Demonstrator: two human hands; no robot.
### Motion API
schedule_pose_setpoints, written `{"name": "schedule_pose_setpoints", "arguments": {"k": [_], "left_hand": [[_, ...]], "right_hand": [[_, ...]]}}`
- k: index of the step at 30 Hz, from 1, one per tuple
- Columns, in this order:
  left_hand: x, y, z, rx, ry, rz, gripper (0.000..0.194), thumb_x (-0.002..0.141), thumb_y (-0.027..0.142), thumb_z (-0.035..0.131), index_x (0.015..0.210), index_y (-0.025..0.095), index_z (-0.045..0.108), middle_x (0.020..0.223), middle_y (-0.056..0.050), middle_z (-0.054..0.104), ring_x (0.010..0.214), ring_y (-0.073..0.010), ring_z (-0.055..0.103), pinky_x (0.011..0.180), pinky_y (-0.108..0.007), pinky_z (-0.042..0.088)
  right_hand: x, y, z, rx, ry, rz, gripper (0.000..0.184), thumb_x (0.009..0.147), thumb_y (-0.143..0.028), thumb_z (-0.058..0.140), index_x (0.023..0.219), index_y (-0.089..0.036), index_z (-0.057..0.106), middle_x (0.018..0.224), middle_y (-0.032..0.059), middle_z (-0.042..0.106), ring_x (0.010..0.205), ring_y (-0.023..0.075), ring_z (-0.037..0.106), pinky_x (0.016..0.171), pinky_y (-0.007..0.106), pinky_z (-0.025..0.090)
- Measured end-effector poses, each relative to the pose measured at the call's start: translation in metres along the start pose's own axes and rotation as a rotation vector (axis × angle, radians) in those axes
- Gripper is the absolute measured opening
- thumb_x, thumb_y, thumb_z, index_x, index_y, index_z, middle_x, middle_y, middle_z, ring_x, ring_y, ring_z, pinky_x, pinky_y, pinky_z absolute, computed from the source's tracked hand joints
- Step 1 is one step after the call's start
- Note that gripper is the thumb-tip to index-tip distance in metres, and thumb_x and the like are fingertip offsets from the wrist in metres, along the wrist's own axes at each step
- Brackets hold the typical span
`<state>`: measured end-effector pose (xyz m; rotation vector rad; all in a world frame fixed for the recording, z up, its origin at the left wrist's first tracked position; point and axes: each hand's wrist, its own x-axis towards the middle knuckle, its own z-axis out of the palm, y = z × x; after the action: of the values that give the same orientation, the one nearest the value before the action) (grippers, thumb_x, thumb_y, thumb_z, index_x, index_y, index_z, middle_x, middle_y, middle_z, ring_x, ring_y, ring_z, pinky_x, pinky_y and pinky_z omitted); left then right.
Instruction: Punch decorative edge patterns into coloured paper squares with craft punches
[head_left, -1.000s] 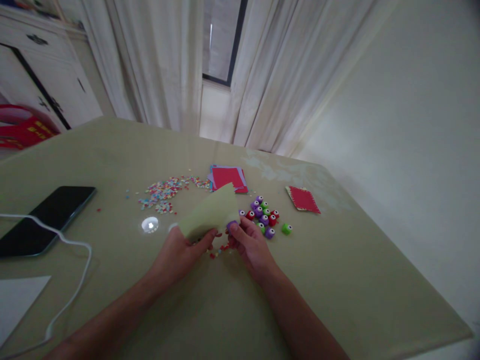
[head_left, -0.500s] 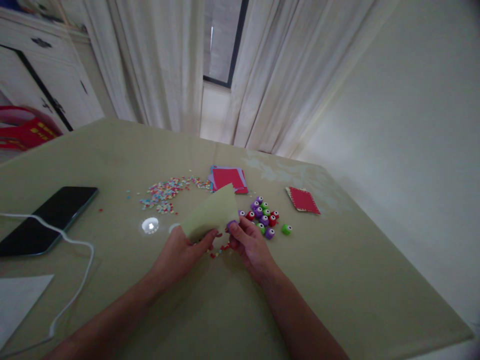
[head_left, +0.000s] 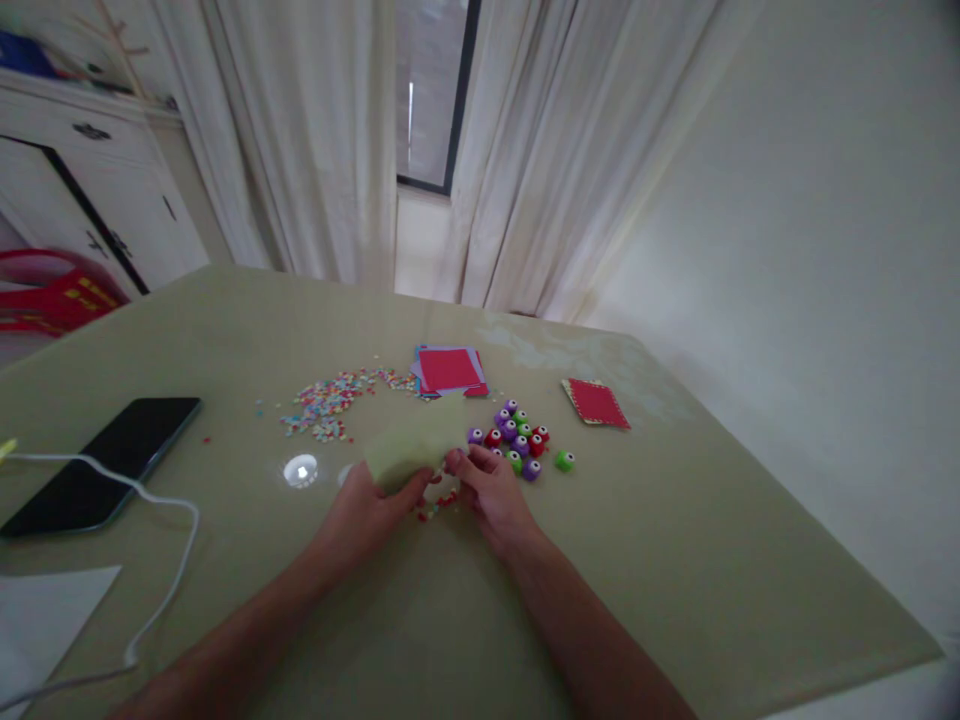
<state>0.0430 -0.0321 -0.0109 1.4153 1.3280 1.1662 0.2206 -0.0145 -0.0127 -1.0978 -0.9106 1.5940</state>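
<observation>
A pale yellow-green sheet of paper (head_left: 417, 438) is held up and bent over the table. My left hand (head_left: 375, 512) grips its lower left part, thumb in front and the other fingers mostly hidden behind. With thumb and fingers pinched together, my right hand (head_left: 493, 492) is closed at the sheet's right edge; whether a bead is also between those fingers cannot be made out. Small loose red and pale pieces (head_left: 438, 506) lie just below the hands. Round purple, green and red eye beads (head_left: 520, 445) sit close behind my right hand.
Colourful small pieces (head_left: 330, 400) are scattered beyond my left hand, near stacked red and lilac squares (head_left: 450, 370). At right lies a red square with a beaded border (head_left: 597, 402). A dark tablet (head_left: 112, 460), white cable (head_left: 176, 590) and white paper (head_left: 52, 620) are at left.
The paper has tipped lower and bent more. My right hand has shifted slightly left, and the purple bead seen at its fingertips is no longer clearly visible. The view has tilted up slightly.
</observation>
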Motion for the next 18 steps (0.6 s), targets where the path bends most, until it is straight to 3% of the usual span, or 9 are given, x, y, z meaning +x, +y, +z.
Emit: {"name": "schedule_pose_setpoints", "arguments": {"k": [3, 8, 14, 18], "left_hand": [[0.004, 0.004, -0.004, -0.049, 0.013, -0.027, 0.026, 0.08, 0.048, 0.075, 0.089, 0.023, 0.078, 0.076, -0.005, 0.082, 0.059, -0.0234, 0.072, 0.058, -0.036, 0.059], [0.011, 0.007, -0.012, -0.069, 0.103, -0.009, 0.034, 0.081, 0.052, 0.073, 0.084, 0.019, 0.078, 0.065, -0.004, 0.075, 0.059, -0.0213, 0.069, 0.06, -0.033, 0.057], [0.015, 0.002, -0.014, -0.104, 0.218, 0.033, 0.038, 0.084, 0.058, 0.063, 0.072, 0.023, 0.067, 0.058, 0.0, 0.066, 0.054, -0.0184, 0.061, 0.057, -0.03, 0.051], [0.013, -0.001, -0.01, -0.111, 0.279, 0.046, 0.038, 0.085, 0.06, 0.058, 0.073, 0.024, 0.058, 0.054, 0.006, 0.053, 0.047, -0.0148, 0.05, 0.049, -0.027, 0.043]], "right_hand": [[0.003, 0.002, 0.0, -0.058, -0.008, -0.063, 0.05, 0.067, -0.061, 0.093, 0.07, -0.018, 0.068, 0.051, -0.0091, 0.047, 0.042, 0.006, 0.027, 0.043, 0.026, 0.017], [0.002, -0.012, -0.005, -0.223, 0.037, -0.249, 0.04, 0.073, -0.051, 0.089, 0.087, -0.019, 0.071, 0.074, -0.0003, 0.07, 0.059, 0.0123, 0.053, 0.055, 0.025, 0.039], [-0.02, -0.04, -0.022, -1.191, -0.221, -0.461, 0.006, 0.086, -0.023, 0.075, 0.089, -0.021, 0.08, 0.087, 0.0047, 0.076, 0.082, 0.0219, 0.066, 0.077, 0.034, 0.047], [-0.032, -0.043, -0.023, -1.436, -0.173, -0.421, 0.013, 0.088, -0.013, 0.069, 0.086, -0.018, 0.08, 0.098, 0.0115, 0.076, 0.095, 0.0272, 0.068, 0.085, 0.037, 0.049]]}}
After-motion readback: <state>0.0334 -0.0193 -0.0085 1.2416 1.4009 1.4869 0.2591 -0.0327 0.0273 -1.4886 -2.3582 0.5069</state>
